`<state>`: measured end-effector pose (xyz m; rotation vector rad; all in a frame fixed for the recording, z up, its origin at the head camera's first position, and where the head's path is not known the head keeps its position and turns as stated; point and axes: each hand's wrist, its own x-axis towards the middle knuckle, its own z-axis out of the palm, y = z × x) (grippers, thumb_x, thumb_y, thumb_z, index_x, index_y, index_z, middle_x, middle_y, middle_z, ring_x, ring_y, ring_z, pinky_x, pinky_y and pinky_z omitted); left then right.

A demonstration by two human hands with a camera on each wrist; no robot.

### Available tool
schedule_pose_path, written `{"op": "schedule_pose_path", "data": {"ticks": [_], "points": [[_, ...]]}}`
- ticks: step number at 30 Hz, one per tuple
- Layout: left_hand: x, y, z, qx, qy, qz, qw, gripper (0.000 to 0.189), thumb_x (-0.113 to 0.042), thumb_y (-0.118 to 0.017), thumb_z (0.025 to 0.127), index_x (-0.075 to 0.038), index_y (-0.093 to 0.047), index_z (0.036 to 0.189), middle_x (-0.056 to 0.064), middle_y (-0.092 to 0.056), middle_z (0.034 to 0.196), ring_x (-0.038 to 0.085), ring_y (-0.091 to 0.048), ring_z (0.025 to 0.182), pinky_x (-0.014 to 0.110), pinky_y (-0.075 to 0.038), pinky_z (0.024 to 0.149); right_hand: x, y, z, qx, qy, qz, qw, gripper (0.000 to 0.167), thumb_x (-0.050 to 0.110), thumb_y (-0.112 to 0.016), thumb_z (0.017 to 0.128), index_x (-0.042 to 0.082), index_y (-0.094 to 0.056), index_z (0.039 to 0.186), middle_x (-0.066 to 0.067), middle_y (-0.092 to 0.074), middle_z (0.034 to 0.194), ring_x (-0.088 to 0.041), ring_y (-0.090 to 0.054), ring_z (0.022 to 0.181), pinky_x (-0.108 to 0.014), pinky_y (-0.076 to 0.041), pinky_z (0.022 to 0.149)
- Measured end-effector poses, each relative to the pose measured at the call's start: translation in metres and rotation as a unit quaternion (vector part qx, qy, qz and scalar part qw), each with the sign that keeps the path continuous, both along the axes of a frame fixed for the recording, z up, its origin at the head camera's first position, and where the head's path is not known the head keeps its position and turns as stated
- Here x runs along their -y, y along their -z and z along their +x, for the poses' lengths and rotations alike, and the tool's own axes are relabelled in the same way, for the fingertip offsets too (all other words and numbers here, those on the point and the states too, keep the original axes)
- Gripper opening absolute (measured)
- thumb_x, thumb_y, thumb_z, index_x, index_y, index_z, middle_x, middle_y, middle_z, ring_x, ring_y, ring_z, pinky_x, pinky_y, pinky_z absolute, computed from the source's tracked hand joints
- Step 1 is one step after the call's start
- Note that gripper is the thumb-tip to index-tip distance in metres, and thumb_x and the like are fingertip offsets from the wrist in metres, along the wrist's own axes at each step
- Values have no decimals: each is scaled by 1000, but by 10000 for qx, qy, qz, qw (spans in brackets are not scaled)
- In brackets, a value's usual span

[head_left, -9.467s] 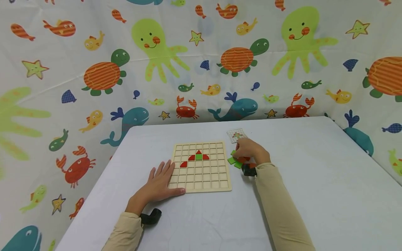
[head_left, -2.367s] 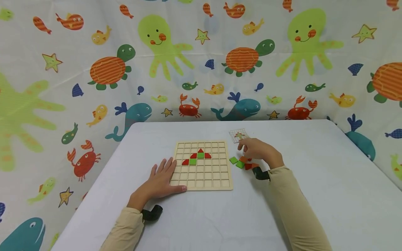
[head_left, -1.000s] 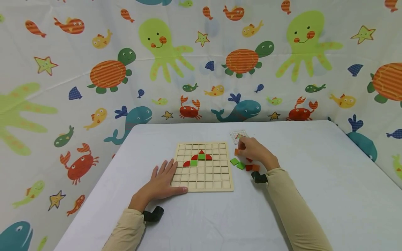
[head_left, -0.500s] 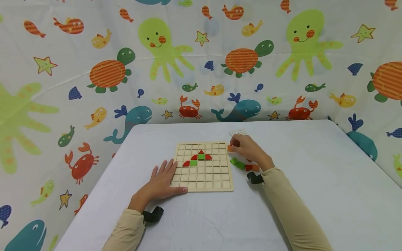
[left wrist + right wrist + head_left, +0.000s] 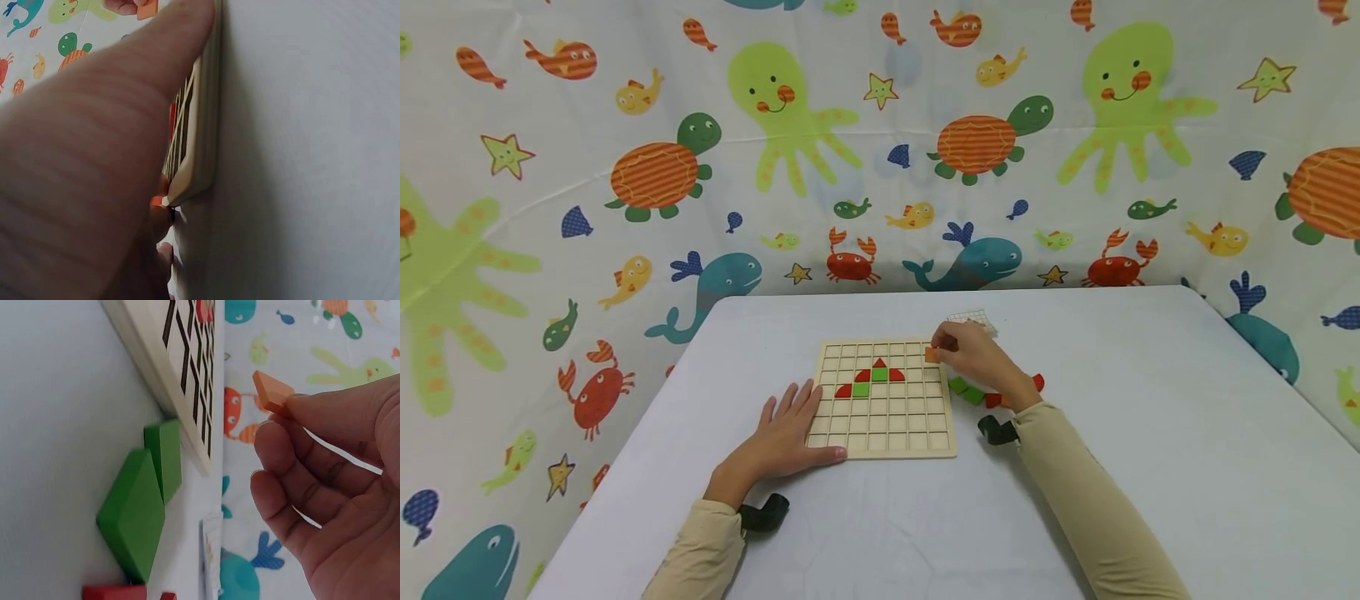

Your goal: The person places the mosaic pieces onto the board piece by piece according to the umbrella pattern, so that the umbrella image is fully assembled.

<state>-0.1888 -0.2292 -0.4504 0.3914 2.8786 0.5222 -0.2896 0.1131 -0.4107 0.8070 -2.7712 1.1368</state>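
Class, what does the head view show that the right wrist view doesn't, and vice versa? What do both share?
Only the head view: the left hand, both beige sleeves and the green squares set in the wooden grid board.

Only the right wrist view: the right hand from its palm side.

Both: that hand pinching an orange tile, the board, loose green tiles and the sea-animal backdrop.

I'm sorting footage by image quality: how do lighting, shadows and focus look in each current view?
Head: even light, soft shadow beside the right sleeve, pattern card too small to read clearly. Left wrist: dimmer, dark shadow along the wooden grid board, near left hand soft. Right wrist: brighter, orange tile and green tiles fairly crisp.
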Motion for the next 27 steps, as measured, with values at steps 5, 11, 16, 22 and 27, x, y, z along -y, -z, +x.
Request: {"op": "schedule_pose_path", "data": {"ticks": [5, 11, 16, 22, 27], "points": [[1, -1, 0, 8, -8, 2, 10000, 123, -73, -72, 86, 0, -19, 170, 21, -11, 177, 45, 0, 163, 67, 3, 125, 15, -3, 5, 38, -215, -154, 9996, 8, 8, -72, 102, 3, -72, 109, -4, -69, 94, -23, -60, 87, -34, -55, 81], [1, -1, 0, 32, -8, 3, 10000, 123, -73, -73, 86, 0, -19, 170, 21, -11, 177, 45, 0, 163, 67, 3, 125, 34, -1, 10, 222, -498, -227, 9983, 7, 6, -72, 101, 4, -72, 108, -3, -69, 93, -21, -61, 86, -32, -55, 80], [1, -1, 0, 35, -1, -14, 10000, 124, -74, -72, 86, 0, -19, 170, 21, -11, 177, 45, 0, 163, 67, 3, 125, 45, 3, 14, 397, -570, -270, 9972, 8, 6, -72, 101, 4, -72, 109, -2, -68, 93, -21, -60, 88, -31, -55, 82], [1, -1, 0, 58, -19, 2, 10000, 124, -75, -72, 86, 0, -18, 170, 21, -11, 177, 44, 1, 163, 67, 4, 125, 55, 9, 14, 517, -630, -394, 9959, 5, 3, -72, 100, 4, -72, 105, -2, -69, 93, -18, -65, 85, -31, -58, 83], [1, 0, -1, 56, -11, -11, 10000, 125, -76, -71, 86, -1, -18, 170, 20, -10, 178, 44, 1, 163, 66, 4, 125, 62, 11, 16, 646, -469, -371, 9961, 4, 3, -75, 98, 4, -72, 102, -2, -69, 93, -19, -64, 88, -30, -58, 83]]}}
